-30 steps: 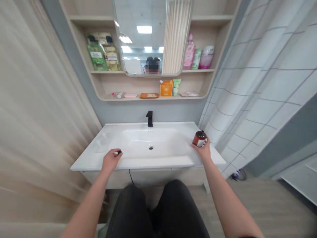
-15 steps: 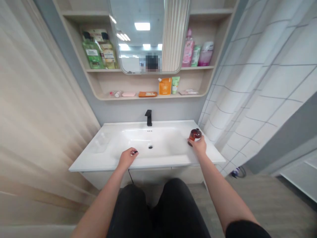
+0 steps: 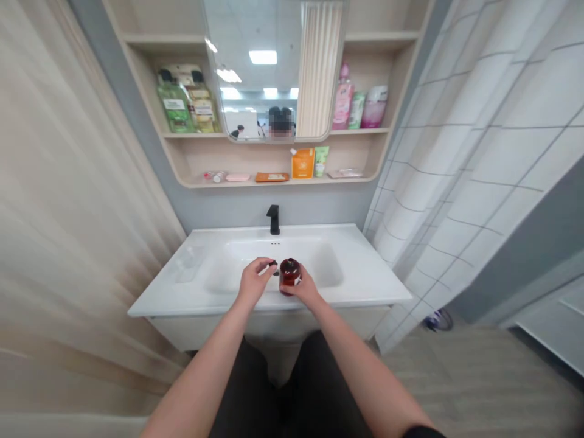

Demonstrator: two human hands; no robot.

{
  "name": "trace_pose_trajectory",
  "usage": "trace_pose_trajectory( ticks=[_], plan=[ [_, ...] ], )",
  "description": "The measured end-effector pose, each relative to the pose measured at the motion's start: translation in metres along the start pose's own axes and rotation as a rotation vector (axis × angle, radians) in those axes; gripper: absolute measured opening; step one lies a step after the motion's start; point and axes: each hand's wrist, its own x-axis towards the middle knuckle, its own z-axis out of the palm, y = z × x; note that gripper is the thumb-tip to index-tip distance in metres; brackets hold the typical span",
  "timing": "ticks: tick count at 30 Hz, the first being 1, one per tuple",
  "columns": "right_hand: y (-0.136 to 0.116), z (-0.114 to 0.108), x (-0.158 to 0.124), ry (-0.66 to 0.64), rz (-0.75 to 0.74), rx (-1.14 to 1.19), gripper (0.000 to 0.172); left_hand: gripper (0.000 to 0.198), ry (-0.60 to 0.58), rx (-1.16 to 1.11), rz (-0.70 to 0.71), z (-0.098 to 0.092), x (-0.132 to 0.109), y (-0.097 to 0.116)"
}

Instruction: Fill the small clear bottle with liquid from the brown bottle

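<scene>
A brown, see-through bottle (image 3: 289, 272) with a pale label stands out over the front of the white sink (image 3: 337, 267). My right hand (image 3: 306, 288) is wrapped round it from the right, and its short neck points up without a cover that I can see. Close to the left of the neck, my left hand (image 3: 255, 278) pinches a small black cap (image 3: 272, 263) between thumb and fingers. The cap and the bottle look apart. Partly hidden behind the hands is the drain (image 3: 276, 274).
A black faucet (image 3: 274, 220) rises at the sink's back edge. On the left of the counter lies a clear tray (image 3: 188, 264). Above, the wall shelf (image 3: 196, 184) holds green bottles (image 3: 176, 108), an orange pouch (image 3: 303, 163) and pink bottles (image 3: 343, 103) around a mirror (image 3: 255, 85).
My right hand has carried the bottle left from the counter's right side to over the sink. My left hand has moved right and up with the cap, close to the bottle's neck.
</scene>
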Motion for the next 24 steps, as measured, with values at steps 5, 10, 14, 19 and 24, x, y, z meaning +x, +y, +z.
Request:
trace_pose_trajectory(
  ticks=[5, 10, 14, 19, 24],
  plan=[
    [-0.002, 0.017, 0.001, -0.103, -0.021, 0.027, 0.083, 0.024, -0.042, -0.019, -0.037, 0.018, 0.012, 0.009],
    [-0.004, 0.01, -0.002, -0.123, 0.008, 0.024, 0.078, 0.019, -0.103, 0.066, -0.034, 0.025, 0.012, 0.006],
    [-0.011, 0.006, -0.005, -0.142, 0.02, 0.051, 0.077, 0.017, -0.145, 0.151, 0.042, 0.024, 0.011, 0.01],
    [-0.015, 0.005, -0.007, -0.149, 0.014, 0.052, 0.074, 0.013, -0.161, 0.317, 0.15, 0.024, 0.008, 0.02],
    [-0.013, 0.003, -0.007, -0.16, 0.014, 0.032, 0.074, 0.016, -0.152, 0.32, 0.076, 0.025, 0.006, 0.02]
  ],
)
